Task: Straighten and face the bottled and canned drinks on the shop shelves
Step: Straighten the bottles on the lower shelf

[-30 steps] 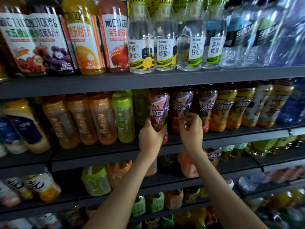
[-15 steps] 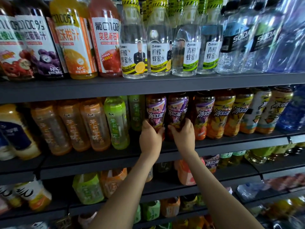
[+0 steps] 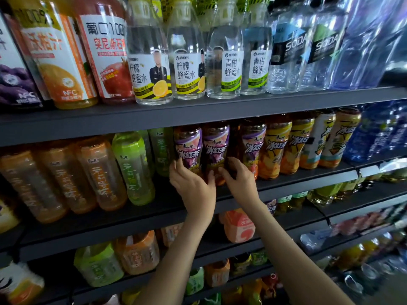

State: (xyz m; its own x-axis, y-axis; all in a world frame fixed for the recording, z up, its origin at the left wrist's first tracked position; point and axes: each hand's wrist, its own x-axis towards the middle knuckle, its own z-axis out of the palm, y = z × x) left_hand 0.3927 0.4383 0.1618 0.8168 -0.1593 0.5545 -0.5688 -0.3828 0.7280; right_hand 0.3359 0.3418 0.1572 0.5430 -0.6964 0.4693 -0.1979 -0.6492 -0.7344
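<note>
1. Shelves [image 3: 198,115]: plain dark grey.
2. Purple-label tea bottles [image 3: 189,146]: brown liquid, purple wrap, white lettering.
3. Yellow-label tea bottles [image 3: 277,148]: brown tops, yellow-orange wrap, white lettering.
4. Green bottles [image 3: 132,168]: pale green, lime label.
5. Orange bottles [image 3: 97,172]: translucent orange.
6. Lemon honey-water bottles [image 3: 152,71]: clear, white label, yellow-black diagonal stripes, yellow lemon slice.
7. Lime honey-water bottles [image 3: 231,71]: clear, white label, lime-green band.
8. Soda bottles [image 3: 288,51]: clear, black label, white letters.
9. Orange juice bottle [image 3: 57,62]: orange, white-and-orange label.
10. Blue bottles [image 3: 374,137]: deep blue.

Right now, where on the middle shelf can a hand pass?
Bare shelf shows between the green tea bottle and the purple iced-tea bottle the left hand grips; a gap lies right of the second purple bottle, in the right hand. Orange tea bottles are packed.
</note>
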